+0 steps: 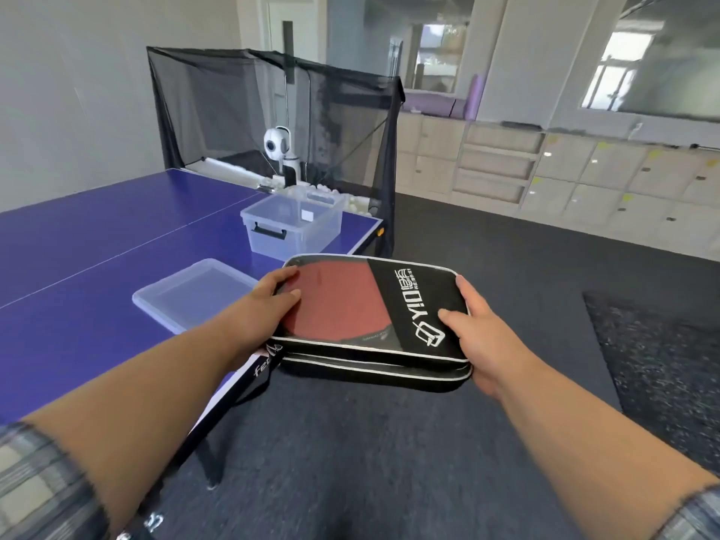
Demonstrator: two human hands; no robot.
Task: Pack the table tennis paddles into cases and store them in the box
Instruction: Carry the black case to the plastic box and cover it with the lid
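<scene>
Right now you hold two black paddle cases [374,325], stacked one on the other, out past the near edge of the blue table [97,267] and above the dark floor [389,461]. Your left hand [269,302] is closed on the left end of the stack, thumb and fingers lying on the top case's clear window. Your right hand [475,333] clamps the right end, thumb pressed on the black panel with the white lettering and fingers wrapped round the far edge. Through the window you can see the red face of a paddle [331,302] inside the top case. Both cases carry white piping along their seams. The lower one shows only its front edge, so you cannot tell what is inside it.

The clear plastic box [292,228] sits on the table beyond the cases, near the table's right edge, open at the top, with a black latch on its near wall. Its clear lid [195,292] lies flat on the table just beside your left hand and nearer you than the box. Behind the box stand a white ball machine [278,150] and a black catch net [241,111] at the far end of the table.
</scene>
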